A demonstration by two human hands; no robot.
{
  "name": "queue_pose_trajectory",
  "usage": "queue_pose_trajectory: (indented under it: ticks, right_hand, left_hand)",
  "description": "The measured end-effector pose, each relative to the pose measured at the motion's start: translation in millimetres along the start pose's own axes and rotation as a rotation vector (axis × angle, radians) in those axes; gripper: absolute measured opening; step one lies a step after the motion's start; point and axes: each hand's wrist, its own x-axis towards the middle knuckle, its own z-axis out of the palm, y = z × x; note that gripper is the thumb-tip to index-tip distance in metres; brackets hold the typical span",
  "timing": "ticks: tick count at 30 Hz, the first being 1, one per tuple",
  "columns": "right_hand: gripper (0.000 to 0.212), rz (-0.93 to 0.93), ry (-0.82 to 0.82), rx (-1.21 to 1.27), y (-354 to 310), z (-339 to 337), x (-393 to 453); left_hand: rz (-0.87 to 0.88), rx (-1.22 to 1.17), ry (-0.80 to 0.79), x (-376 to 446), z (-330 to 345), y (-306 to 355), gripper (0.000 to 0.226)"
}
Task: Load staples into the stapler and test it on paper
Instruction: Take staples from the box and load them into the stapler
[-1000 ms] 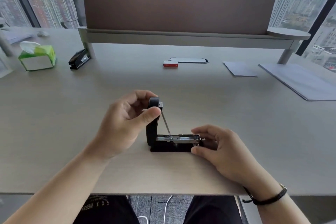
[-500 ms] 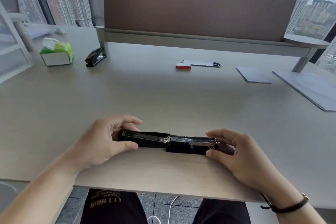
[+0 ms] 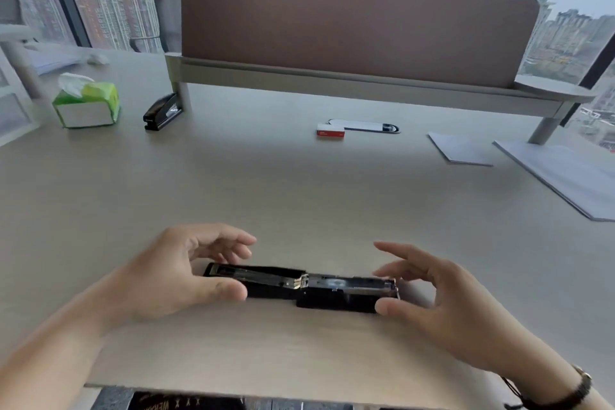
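Opened stapler (image 3: pixel 301 286) on desk (image 3: pixel 266 196), staple box (image 3: pixel 330 134) behind

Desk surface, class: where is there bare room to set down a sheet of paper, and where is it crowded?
Bare: the wide stretch between the opened stapler and the red staple box. Crowded: near edge, with left hand and right hand; right side, with paper sheets.

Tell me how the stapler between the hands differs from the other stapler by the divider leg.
The near stapler lies swung fully open and flat, its metal staple channel exposed; the far stapler is closed. The near stapler sits at the desk's front edge between the left hand and right hand; the far stapler rests untouched, beside the tissue box. The near stapler lies crosswise; the far one is angled. Both are black.
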Motion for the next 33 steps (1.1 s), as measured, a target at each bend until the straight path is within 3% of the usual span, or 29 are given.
queue_pose_trajectory:
  ticks: [2, 5, 9, 15, 21, 25, 33]
  right_hand:
    - [0.063, -0.033, -0.072, 0.020, 2, -12, 14]
    - [0.065, -0.055, -0.072, 0.065, 11, -28, 57]
    - [0.034, 0.039, 0.084, 0.100, 42, -28, 156]
    - [0.056, 0.184, 0.285, 0.062, 72, -19, 296]
    - [0.075, 0.090, 0.268, -0.093, 89, -14, 377]
    - [0.074, 0.059, 0.208, -0.086, 95, -14, 405]
    - [0.050, -0.009, 0.164, -0.056, 92, -13, 389]
  left_hand:
    - [0.016, 0.068, -0.017, 16, -8, 6, 0.062]
    - [0.024, 0.113, 0.020, 64, -11, 11, 0.035]
    - [-0.050, 0.167, 0.090, 160, 1, -9, 0.019]
    - [-0.097, 0.354, 0.278, 292, 31, -49, 0.032]
    - [-0.022, 0.560, 0.220, 383, 32, -75, 0.063]
    - [0.022, 0.629, 0.193, 414, 37, -80, 0.053]
    - [0.072, 0.467, 0.187, 391, 35, -71, 0.036]
